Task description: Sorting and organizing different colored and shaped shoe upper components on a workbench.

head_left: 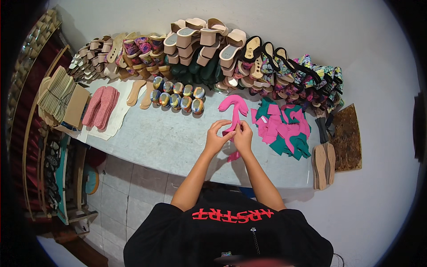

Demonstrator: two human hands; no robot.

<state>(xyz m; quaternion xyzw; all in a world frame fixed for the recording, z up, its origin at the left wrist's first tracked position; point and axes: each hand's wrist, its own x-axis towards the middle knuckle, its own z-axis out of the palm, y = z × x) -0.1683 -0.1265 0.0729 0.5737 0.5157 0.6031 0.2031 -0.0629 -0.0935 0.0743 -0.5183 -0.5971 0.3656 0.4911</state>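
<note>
Both my hands meet over the table's near edge, around a pink fabric strip (235, 119). My right hand (242, 137) pinches the strip between thumb and fingers. Close beside it, my left hand (215, 139) has curled fingers closed on the strip's lower part. Just beyond them lies a small stack of curved pink fabric pieces (232, 101). Another bit of pink fabric (233, 156) shows below my wrists, partly hidden by my right arm. A loose pile of pink fabric pieces (278, 126) and green fabric pieces (291, 149) spreads to the right.
Heeled sandals (187, 38) are piled along the wall. Several rolled patterned pieces (175, 101) stand at the table's middle. Red insoles (103, 107), tan insoles (135, 92) and a cardboard box (75, 107) are at left. Wooden soles (324, 165) and a brown board (348, 140) are at right.
</note>
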